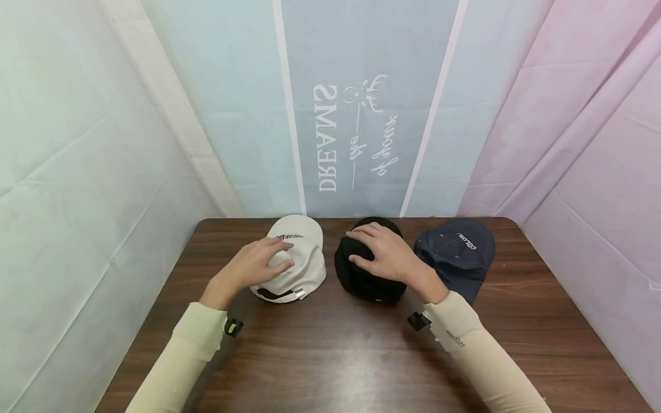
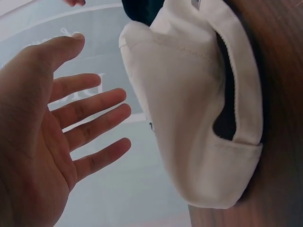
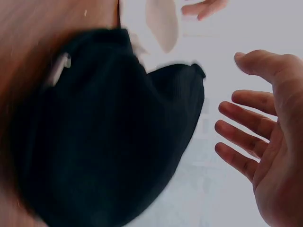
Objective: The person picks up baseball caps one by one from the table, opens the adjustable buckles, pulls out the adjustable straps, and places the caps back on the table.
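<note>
Left hand [image 1: 254, 265] above white cap [image 1: 306, 261], right hand [image 1: 388, 254] above black cap [image 1: 361, 280]

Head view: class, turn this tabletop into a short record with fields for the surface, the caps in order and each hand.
Surface: dark wood table
Cap count: three
Order, left to right: white cap, black cap, navy cap
Left hand: above the white cap, not touching it
Right hand: above the black cap, not touching it
Held: nothing
</note>
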The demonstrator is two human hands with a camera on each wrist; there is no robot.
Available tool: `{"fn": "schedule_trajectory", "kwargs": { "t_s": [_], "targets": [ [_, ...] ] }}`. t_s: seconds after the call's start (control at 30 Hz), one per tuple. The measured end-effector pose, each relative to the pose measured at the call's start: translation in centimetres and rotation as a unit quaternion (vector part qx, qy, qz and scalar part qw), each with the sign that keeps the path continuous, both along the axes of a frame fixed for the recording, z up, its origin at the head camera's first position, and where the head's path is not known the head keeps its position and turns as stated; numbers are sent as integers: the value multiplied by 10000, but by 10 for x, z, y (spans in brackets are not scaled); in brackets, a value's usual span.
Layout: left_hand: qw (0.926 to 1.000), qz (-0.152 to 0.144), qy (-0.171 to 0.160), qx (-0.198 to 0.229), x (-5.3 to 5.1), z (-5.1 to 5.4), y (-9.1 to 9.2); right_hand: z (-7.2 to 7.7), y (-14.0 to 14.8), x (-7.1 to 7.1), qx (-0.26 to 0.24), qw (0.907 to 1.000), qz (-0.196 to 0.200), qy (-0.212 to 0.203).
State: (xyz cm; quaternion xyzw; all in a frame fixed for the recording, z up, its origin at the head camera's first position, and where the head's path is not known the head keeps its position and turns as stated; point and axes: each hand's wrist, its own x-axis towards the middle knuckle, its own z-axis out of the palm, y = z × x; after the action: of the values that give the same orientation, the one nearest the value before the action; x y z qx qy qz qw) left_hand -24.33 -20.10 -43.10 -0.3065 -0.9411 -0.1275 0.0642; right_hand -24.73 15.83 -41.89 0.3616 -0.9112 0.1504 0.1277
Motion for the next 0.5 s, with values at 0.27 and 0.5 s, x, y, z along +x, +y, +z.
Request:
{"fn": "schedule_trajectory", "kwargs": {
  "t_s": [0.27, 0.5],
  "targets": [
    [9992, -338, 220, 0, 9, -8, 1, -14, -25, 9, -75, 9991, 410, 76],
    [9984, -428, 358, -69, 15, -13, 2, -24, -43, 16, -108, 9984, 539, -95]
  ]
}}
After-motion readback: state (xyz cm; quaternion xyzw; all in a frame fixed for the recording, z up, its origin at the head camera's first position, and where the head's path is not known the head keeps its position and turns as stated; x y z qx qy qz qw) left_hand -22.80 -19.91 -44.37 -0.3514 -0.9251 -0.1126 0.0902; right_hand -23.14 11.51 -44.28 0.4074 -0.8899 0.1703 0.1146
